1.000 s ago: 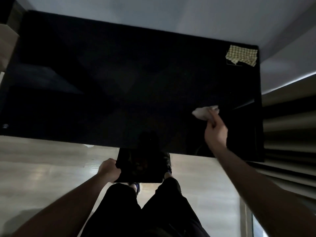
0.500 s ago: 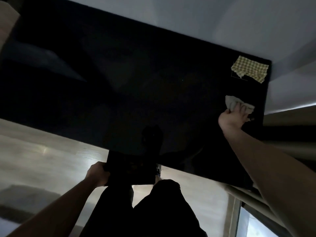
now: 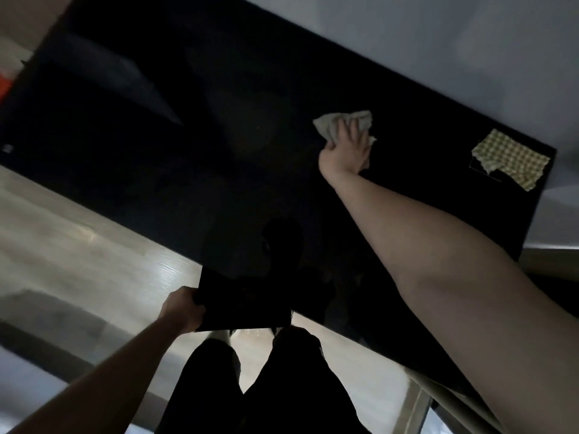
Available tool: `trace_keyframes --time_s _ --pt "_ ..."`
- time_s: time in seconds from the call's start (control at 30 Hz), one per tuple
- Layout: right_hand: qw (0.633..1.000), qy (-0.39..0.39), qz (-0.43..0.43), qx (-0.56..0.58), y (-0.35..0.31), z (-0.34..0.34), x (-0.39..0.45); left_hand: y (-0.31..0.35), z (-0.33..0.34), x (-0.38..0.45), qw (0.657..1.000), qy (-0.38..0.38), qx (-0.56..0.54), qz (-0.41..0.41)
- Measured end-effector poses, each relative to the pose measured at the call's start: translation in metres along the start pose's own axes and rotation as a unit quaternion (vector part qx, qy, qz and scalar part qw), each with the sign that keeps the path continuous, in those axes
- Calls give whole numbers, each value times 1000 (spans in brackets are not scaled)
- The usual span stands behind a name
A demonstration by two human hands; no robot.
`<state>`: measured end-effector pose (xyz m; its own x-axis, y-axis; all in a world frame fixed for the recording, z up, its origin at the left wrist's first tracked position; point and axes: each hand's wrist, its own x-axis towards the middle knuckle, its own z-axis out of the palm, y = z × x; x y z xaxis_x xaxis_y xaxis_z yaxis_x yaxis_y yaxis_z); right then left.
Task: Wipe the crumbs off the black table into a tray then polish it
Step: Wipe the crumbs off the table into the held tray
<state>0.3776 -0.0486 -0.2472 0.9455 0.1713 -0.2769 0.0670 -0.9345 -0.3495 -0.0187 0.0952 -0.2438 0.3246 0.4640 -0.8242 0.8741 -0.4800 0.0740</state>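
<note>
Dim light falls on a glossy black bench (image 3: pixel 194 126) that fills most of the view, with pale wood floor (image 3: pixel 78 245) on the near side and a grey wall beyond. Reaching far out across the top, the right hand (image 3: pixel 346 148) presses a crumpled pale cloth (image 3: pixel 338 123), fingers spread over it and the thumb side bunching one end. Well to the right of that hand, near the far corner, lies a checked cloth (image 3: pixel 510 159), untouched. Down at the near edge the left hand (image 3: pixel 183 310) grips a black tray (image 3: pixel 247 303) by its left side, fingers curled round the rim, holding it against or just under the bench edge; I cannot tell whether they touch. No crumbs can be made out on the dark surface. The sweep looks to be under way, with polishing not yet begun. From here the risk, as I judge it, is aim: the cloth sits up and to the right of the tray, so a straight pull toward the body could send crumbs over the edge beside the tray onto the floor. A tilted tray held by one side could also spill what it catches.
</note>
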Motion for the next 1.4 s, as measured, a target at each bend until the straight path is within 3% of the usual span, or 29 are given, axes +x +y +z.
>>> trace_keyframes --time_s 0.23,0.47,0.63,0.77,0.87,0.97,1.13,1.27,1.4 --pt "972 -66 -226 8 -100 50 -16 -13 -6 8 999 13 -28 -10" --pt "928 -128 -332 114 -78 76 -134 -15 -16 5 999 4 -42 -25" --pt "904 -229 -302 200 -21 75 -263 -14 -18 0 999 -18 -44 -21" --pt "888 -283 -176 318 11 59 -325 -9 -13 -6 999 -18 -28 -11" --pt "901 -235 -68 359 32 26 -324 -8 -6 -6 999 -36 -20 -4" --pt "928 -125 -57 346 71 -9 -283 -10 4 -4 999 -46 -4 1" --pt "974 45 49 215 163 -53 -174 -8 17 -1 999 -43 18 7" --pt "984 41 98 140 207 -63 -132 -2 24 -1 999 -37 28 16" --pt "991 60 39 112 182 -23 -170 2 27 -6 999 -32 35 19"
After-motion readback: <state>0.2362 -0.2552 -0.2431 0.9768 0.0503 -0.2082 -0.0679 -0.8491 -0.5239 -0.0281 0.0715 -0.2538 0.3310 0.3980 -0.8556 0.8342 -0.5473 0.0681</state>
